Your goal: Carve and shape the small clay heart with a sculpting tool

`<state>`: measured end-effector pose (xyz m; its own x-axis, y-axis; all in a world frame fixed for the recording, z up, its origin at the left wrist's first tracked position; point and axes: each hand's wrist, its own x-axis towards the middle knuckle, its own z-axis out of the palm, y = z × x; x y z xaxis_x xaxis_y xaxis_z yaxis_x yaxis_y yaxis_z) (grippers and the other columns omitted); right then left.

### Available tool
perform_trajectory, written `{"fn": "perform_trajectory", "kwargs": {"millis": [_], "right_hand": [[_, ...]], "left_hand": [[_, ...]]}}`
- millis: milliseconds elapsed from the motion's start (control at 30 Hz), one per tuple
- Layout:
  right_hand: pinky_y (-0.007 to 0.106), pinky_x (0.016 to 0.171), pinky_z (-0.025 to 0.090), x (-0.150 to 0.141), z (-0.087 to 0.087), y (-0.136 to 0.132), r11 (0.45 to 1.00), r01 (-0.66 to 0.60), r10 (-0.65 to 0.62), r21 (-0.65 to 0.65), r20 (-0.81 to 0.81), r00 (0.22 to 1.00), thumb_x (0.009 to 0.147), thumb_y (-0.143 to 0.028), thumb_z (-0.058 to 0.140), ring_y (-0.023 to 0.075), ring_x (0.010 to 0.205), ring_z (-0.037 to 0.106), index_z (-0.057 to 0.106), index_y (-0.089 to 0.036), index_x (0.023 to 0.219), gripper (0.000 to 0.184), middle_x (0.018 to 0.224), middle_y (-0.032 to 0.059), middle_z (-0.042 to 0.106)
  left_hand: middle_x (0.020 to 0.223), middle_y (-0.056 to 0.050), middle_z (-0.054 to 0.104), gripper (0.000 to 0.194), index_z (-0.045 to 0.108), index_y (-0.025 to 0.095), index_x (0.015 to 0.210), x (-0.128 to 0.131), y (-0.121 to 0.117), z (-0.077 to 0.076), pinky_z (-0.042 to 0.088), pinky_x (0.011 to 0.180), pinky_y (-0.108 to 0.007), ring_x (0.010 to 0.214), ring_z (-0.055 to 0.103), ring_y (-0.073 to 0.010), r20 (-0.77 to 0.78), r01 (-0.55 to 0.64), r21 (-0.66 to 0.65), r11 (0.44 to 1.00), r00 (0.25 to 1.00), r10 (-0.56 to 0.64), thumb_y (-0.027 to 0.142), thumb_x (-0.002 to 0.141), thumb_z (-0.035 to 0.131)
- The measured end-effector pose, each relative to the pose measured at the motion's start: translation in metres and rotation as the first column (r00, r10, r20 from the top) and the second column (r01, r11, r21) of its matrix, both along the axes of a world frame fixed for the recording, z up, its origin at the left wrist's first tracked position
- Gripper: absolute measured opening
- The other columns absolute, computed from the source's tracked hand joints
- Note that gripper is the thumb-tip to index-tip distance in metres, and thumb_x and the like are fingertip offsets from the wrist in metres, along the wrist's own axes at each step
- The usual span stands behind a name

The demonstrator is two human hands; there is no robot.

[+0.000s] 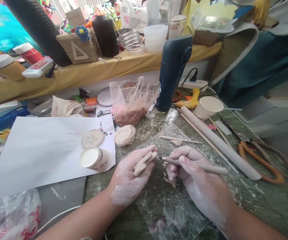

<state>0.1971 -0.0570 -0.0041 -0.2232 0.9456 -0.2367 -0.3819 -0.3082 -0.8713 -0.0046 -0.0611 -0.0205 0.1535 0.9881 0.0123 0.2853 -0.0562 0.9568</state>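
Note:
Dusted with white powder, my left hand (pixel 134 176) is closed on a small pale clay piece (pixel 143 164), held between thumb and fingers. My right hand (pixel 196 180) grips a craft knife (pixel 196 165) like a pen, its tip at the right end of the clay piece. Pale clay scraps (pixel 169 180) lie below the knife on a clear plastic sheet (pixel 176 210). A lump of pale clay (pixel 125 135) sits beyond my left hand. Past my right hand lies a thin pointed stick (pixel 180 139).
A white paper sheet (pixel 46 146) at left bears a paper cup (pixel 90 158) and a clay disc with a star (pixel 93 138). A dark bottle (pixel 171 73) stands behind. To the right are a rolling pin (pixel 221 143), scissors (pixel 261 170) and a yellow glue gun (pixel 190 100).

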Motion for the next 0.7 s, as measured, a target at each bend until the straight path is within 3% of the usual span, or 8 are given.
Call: {"fn": "perform_trajectory", "kwargs": {"millis": [200, 467, 700], "right_hand": [[0.024, 0.058, 0.052, 0.0, -0.007, -0.003, 1.0, -0.012, 0.011, 0.01, 0.049, 0.999, 0.096, -0.047, 0.067, 0.0148, 0.069, 0.062, 0.071, -0.024, 0.095, 0.023, 0.077, 0.0012, 0.066], [0.024, 0.06, 0.05, -0.001, -0.009, -0.005, 1.0, -0.003, 0.003, 0.003, 0.051, 0.999, 0.096, -0.047, 0.067, 0.0143, 0.07, 0.062, 0.072, -0.024, 0.096, 0.023, 0.079, 0.0012, 0.067], [0.028, 0.072, 0.053, -0.004, -0.015, -0.011, 0.998, -0.063, 0.062, 0.015, 0.038, 0.997, 0.098, -0.044, 0.066, 0.0158, 0.081, 0.063, 0.072, -0.024, 0.1, 0.02, 0.089, 0.0024, 0.068]], "left_hand": [[0.127, -0.007, 0.074, 0.04, 0.065, 0.023, 0.136, 0.0, 0.0, 0.003, 0.055, 0.107, -0.036, 0.115, 0.072, -0.0218, -0.079, 0.037, 0.066, 0.997, 0.996, -0.032, 0.022, 0.096, 0.066], [0.128, -0.008, 0.074, 0.039, 0.066, 0.024, 0.135, 0.001, 0.0, -0.002, 0.056, 0.106, -0.037, 0.115, 0.072, -0.0222, -0.068, 0.026, 0.05, 0.998, 0.997, -0.022, 0.023, 0.096, 0.065], [0.13, -0.01, 0.073, 0.04, 0.067, 0.024, 0.135, 0.002, 0.0, 0.003, 0.055, 0.108, -0.039, 0.117, 0.071, -0.0234, -0.032, 0.024, 0.031, 0.999, 0.999, -0.023, 0.021, 0.094, 0.066]]}}
